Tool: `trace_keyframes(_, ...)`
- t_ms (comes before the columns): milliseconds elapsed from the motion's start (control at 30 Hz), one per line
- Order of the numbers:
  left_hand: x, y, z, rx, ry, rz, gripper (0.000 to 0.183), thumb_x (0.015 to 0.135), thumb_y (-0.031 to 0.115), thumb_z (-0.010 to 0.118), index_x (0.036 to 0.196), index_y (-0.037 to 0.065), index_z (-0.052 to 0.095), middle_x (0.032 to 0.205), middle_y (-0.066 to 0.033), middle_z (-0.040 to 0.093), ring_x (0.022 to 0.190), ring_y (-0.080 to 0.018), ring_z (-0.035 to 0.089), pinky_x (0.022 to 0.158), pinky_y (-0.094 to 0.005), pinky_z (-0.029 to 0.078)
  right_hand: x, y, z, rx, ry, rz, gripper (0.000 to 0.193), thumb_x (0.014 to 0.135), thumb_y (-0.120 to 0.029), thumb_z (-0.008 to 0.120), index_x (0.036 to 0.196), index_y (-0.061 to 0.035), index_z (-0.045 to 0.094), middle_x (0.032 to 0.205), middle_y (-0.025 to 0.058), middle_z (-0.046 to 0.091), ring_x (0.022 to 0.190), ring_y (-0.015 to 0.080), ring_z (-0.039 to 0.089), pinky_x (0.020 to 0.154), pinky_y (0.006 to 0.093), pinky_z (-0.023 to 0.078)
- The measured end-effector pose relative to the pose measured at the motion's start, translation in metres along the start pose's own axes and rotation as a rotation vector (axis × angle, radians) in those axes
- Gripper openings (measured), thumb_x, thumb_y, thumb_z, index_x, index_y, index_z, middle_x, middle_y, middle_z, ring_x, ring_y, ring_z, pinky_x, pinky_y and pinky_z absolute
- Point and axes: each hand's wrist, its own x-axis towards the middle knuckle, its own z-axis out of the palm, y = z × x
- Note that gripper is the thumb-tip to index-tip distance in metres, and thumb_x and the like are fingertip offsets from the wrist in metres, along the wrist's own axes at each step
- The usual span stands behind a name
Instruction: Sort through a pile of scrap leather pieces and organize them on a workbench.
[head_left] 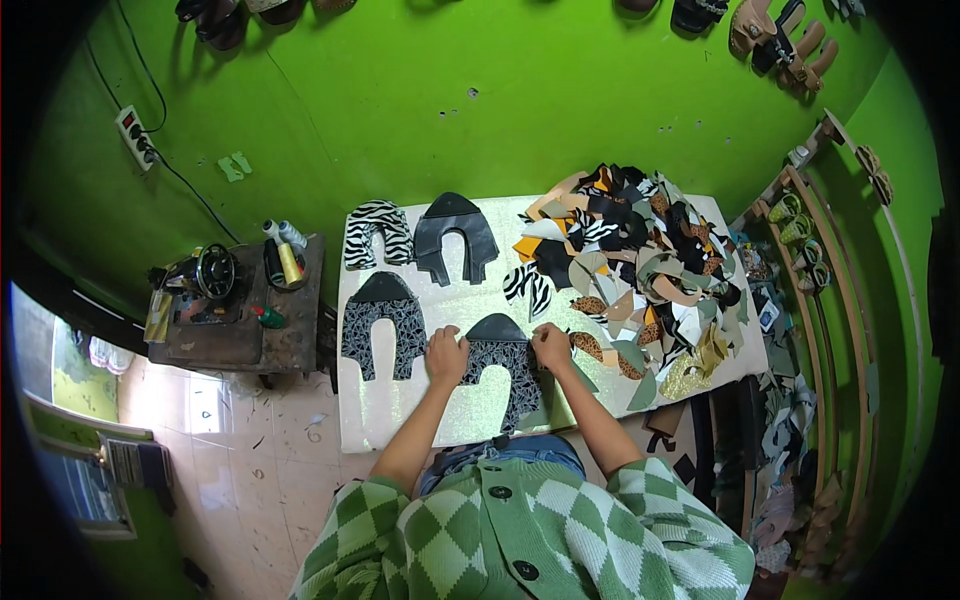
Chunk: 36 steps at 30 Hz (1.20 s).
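In front of me on the table lies a U-shaped shoe-upper piece [493,352], black with a grey web-like pattern and a plain black pointed top. Its two legs point toward me. My left hand [447,356] is closed at its left edge, fingers curled. At the opposite edge my right hand [551,348] pinches with bent fingers. A matching patterned upper piece [384,325] lies flat to the left. Behind these are a zebra-striped upper piece [361,238] and a plain black upper piece [456,232].
A heap of material scraps [650,270] covers the right of the white table [375,412]. To the left stands a sewing machine [200,275] beside thread cones [290,258]. A wooden rack [808,300] with sandals stands at the right, and a power strip [135,138] hangs on the green wall.
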Motion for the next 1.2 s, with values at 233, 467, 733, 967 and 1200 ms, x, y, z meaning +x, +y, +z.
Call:
trace_keyframes(233, 0.016, -0.012, 0.013, -0.109, -0.196, -0.165, 0.028, 0.078, 0.022, 0.061, 0.101, 0.007, 0.061, 0.098, -0.0132, 0.064, 0.092, -0.0283, 0.061, 0.079, -0.0376, 0.048, 0.005, 0.014, 0.022, -0.08, 0.004, 0.145, 0.023, 0.066, -0.024, 0.071, 0.077, -0.003, 0.068, 0.073, 0.013, 0.066, 0.07, 0.0255, 0.065, 0.067, 0.0331, 0.05)
trace_keyframes(467, 0.023, -0.031, 0.027, -0.311, -0.194, -0.211, 0.025, 0.072, 0.02, 0.068, 0.094, 0.007, 0.066, 0.091, -0.0095, 0.067, 0.084, -0.0224, 0.064, 0.074, -0.0327, 0.05, 0.01, 0.02, 0.019, 0.117, -0.07, 0.208, 0.018, 0.069, -0.02, 0.071, 0.075, -0.0036, 0.069, 0.068, 0.0078, 0.066, 0.059, 0.0147, 0.06, 0.058, 0.0278, 0.047)
trace_keyframes(733, 0.034, -0.065, 0.046, -0.712, -0.327, -0.254, 0.026, 0.07, 0.015, 0.07, 0.093, 0.003, 0.066, 0.083, -0.0059, 0.067, 0.073, -0.0126, 0.061, 0.066, -0.0238, 0.047, 0.011, 0.016, 0.014, 0.349, -0.208, 0.258, 0.008, 0.075, -0.008, 0.066, 0.079, -0.0008, 0.068, 0.072, 0.0027, 0.065, 0.063, 0.0092, 0.057, 0.06, 0.0248, 0.046)
trace_keyframes(967, 0.036, -0.051, 0.033, -0.942, -0.504, -0.349, 0.021, 0.074, 0.02, 0.067, 0.085, 0.003, 0.062, 0.073, -0.001, 0.059, 0.064, -0.0091, 0.051, 0.057, -0.0232, 0.041, 0.014, 0.023, 0.013, 0.45, -0.25, 0.25, 0.012, 0.077, -0.007, 0.065, 0.086, 0.0004, 0.065, 0.079, 0.0029, 0.064, 0.069, 0.0088, 0.055, 0.066, 0.0226, 0.045)
trace_keyframes(1200, 0.037, -0.038, 0.029, -0.873, -0.54, -0.252, 0.025, 0.081, 0.022, 0.067, 0.092, 0.002, 0.056, 0.082, -0.0028, 0.059, 0.072, -0.0088, 0.055, 0.064, -0.021, 0.043, 0.011, 0.016, 0.009, 0.515, -0.278, 0.237, 0.013, 0.079, -0.008, 0.065, 0.088, 0.001, 0.063, 0.078, 0.0022, 0.062, 0.071, 0.0083, 0.055, 0.066, 0.0211, 0.045)
